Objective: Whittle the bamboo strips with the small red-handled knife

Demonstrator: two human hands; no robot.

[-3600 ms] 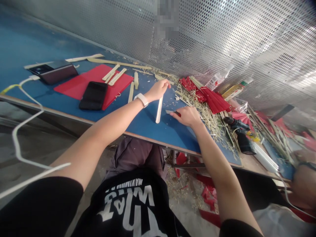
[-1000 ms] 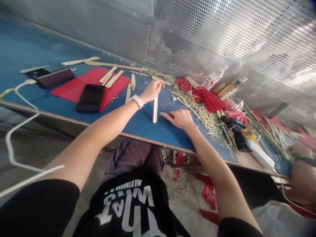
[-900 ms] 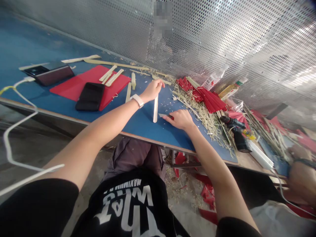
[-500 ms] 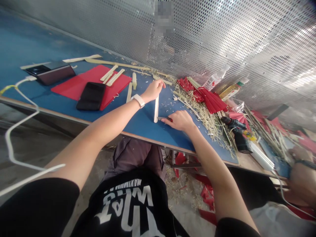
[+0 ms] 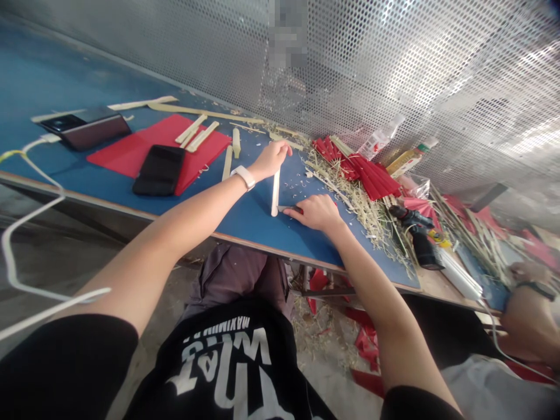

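My left hand [image 5: 272, 158], with a white watch on its wrist, grips the top end of a pale bamboo strip [image 5: 275, 194] that stands tilted with its lower end on the blue table [image 5: 249, 219]. My right hand [image 5: 315, 211] is closed on a small knife [image 5: 289, 208] with a red handle. The blade touches the lower end of the strip. Thin bamboo shavings lie around both hands.
A red sheet [image 5: 144, 149] carries a black phone [image 5: 158, 170] and cut bamboo pieces [image 5: 196, 132]. A dark device [image 5: 87, 126] with a white cable lies far left. Folded red fans [image 5: 367, 169], shavings, bottles and a black glue gun [image 5: 415, 233] crowd the right. Another person's arm [image 5: 525, 315] is at right.
My right hand has slid the knife left and down until its blade meets the strip's lower end. My left hand keeps the strip almost still.
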